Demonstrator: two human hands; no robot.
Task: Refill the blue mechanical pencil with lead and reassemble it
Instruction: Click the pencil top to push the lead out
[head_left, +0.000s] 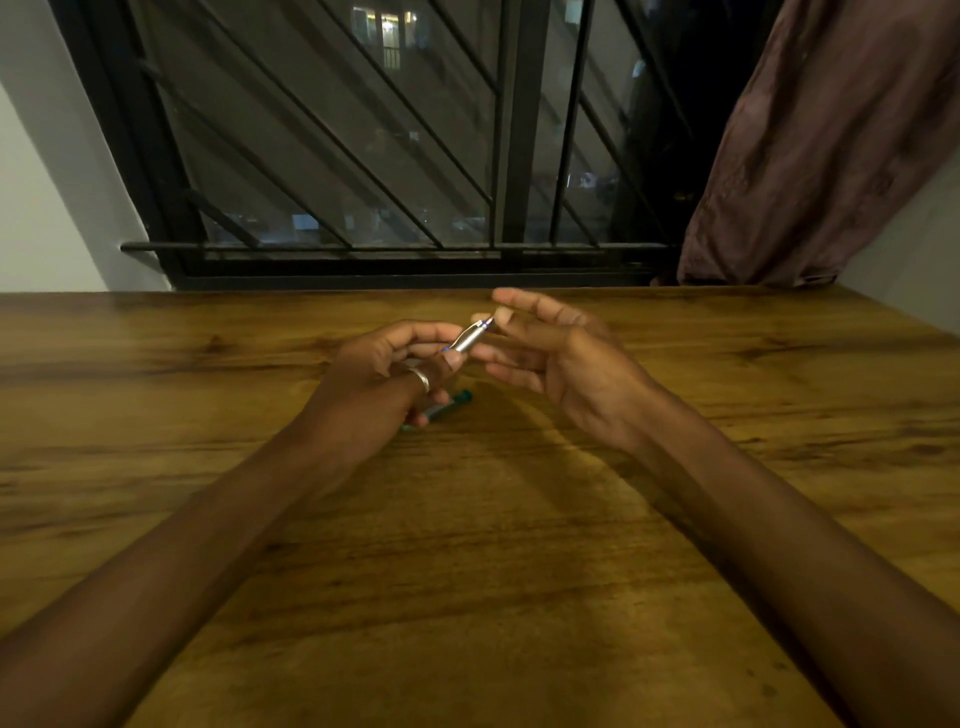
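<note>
My left hand (387, 371) holds the mechanical pencil (469, 335), a silver barrel with blue trim, tilted up to the right above the wooden table (467, 545). A ring sits on one finger of that hand. My right hand (550, 358) is just right of the pencil, thumb and forefinger pinched at its upper end; whether they hold a lead or a small part is too small to tell. A green tube-shaped case (452, 402) lies on the table under my left hand, partly hidden by the fingers.
A barred window (363, 156) stands behind the table's far edge. A brown curtain (831, 145) hangs at the back right, touching the table corner. White walls flank both sides.
</note>
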